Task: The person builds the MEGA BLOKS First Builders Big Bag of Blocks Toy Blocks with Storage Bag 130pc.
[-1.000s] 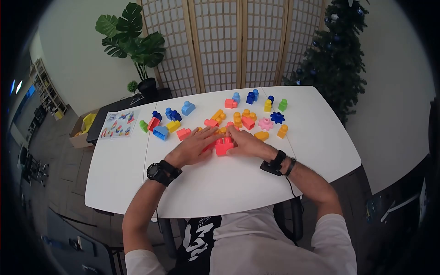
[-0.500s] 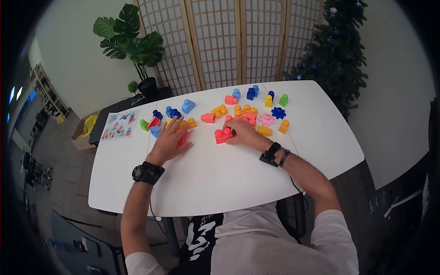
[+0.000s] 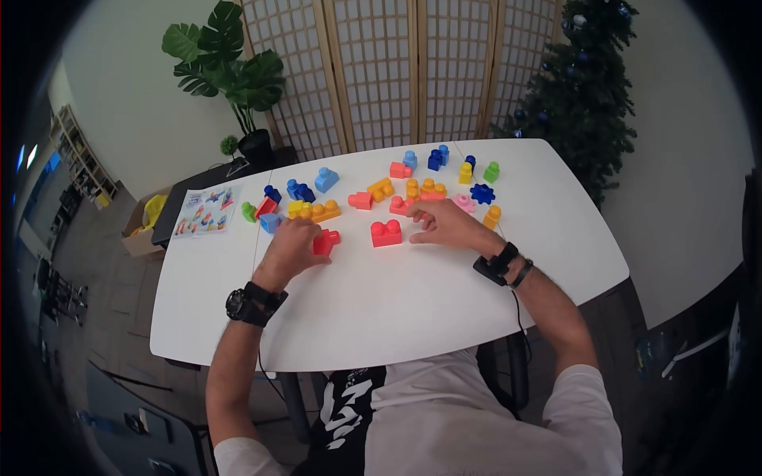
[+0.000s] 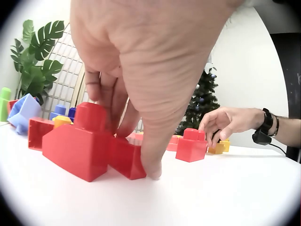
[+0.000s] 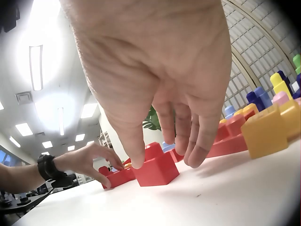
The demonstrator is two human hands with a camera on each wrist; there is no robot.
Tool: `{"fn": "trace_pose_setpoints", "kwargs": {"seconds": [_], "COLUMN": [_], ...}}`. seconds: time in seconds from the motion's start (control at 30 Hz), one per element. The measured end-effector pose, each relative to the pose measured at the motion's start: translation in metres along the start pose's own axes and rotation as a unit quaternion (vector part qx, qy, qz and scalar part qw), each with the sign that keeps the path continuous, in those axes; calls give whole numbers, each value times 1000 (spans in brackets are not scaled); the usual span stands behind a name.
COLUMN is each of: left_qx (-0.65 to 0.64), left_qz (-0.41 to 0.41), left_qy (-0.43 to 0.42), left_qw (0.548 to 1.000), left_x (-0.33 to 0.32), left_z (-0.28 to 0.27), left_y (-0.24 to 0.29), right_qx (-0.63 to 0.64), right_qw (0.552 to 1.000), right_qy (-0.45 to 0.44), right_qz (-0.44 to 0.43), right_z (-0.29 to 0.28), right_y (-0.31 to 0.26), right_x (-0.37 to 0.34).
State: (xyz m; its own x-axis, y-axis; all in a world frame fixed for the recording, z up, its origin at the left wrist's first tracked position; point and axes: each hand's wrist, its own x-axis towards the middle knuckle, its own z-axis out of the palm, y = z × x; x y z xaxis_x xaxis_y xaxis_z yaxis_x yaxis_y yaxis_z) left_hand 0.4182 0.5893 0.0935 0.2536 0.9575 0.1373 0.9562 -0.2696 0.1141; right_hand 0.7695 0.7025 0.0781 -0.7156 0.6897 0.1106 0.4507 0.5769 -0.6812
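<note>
My left hand [image 3: 292, 244] bends over some red bricks [image 3: 325, 241] left of the table's middle. In the left wrist view its thumb lies against the end of one red brick [image 4: 128, 159], with fingers curled down behind; another red brick with a slanted side [image 4: 77, 150] stands in front. My right hand [image 3: 448, 224] hovers low over the table, holding nothing, fingers loosely bent. A red two-stud brick [image 3: 386, 235] stands upright just left of it; in the right wrist view the thumb overlaps that brick [image 5: 157, 170].
Beyond the hands lie an orange brick [image 3: 325, 211], a light blue brick [image 3: 326, 180], a dark blue gear-shaped piece [image 3: 482, 193] and several other bricks. A printed picture sheet [image 3: 208, 213] lies at the table's left end. A folding screen [image 3: 381, 71] stands behind.
The hands were together around red bricks at the middle. The left hand moved left to other red bricks and curled down; the right hand let go of the two-stud brick and drew right.
</note>
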Motion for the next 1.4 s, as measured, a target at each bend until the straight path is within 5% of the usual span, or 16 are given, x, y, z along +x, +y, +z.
{"fn": "trace_pose_setpoints", "kwargs": {"seconds": [0.23,0.3,0.4,0.53,0.67,0.87,1.03,1.1,1.23,1.3,1.4], "left_qx": [-95,-117,-142,-88,-126,-203,-177,-177,-184,-193,-269], "left_qz": [48,23,-23,28,-12,-11,-33,-36,-7,6,4], "left_qy": [19,110,57,25,-35,21,13,13,-5,-8,-13], "left_qw": [994,987,988,995,991,979,984,984,983,981,963], "left_x": [0,-4,-12,-37,-35,-33,-31,-28,-21,-20,-16], "left_z": [-14,-22,-32,-25,-8,-5,1,13,20,20,21], "left_y": [16,13,-27,-50,-63,-60,-57,-61,-59,-54,-49], "right_qx": [20,16,12,-4,-30,-171,-179,-170,-182,-55,-21], "right_qw": [999,998,998,998,996,984,984,980,972,980,973], "right_qy": [49,50,52,24,-76,39,16,89,77,-39,-65], "right_qz": [-9,-17,-36,-57,26,21,7,-58,-127,-188,-220], "right_z": [-16,-16,-8,13,44,123,137,132,131,135,120], "right_y": [-8,-9,-18,-50,-97,-89,-97,-109,-104,-91,-95], "right_x": [-12,-12,-13,-6,9,64,65,49,35,33,14]}}
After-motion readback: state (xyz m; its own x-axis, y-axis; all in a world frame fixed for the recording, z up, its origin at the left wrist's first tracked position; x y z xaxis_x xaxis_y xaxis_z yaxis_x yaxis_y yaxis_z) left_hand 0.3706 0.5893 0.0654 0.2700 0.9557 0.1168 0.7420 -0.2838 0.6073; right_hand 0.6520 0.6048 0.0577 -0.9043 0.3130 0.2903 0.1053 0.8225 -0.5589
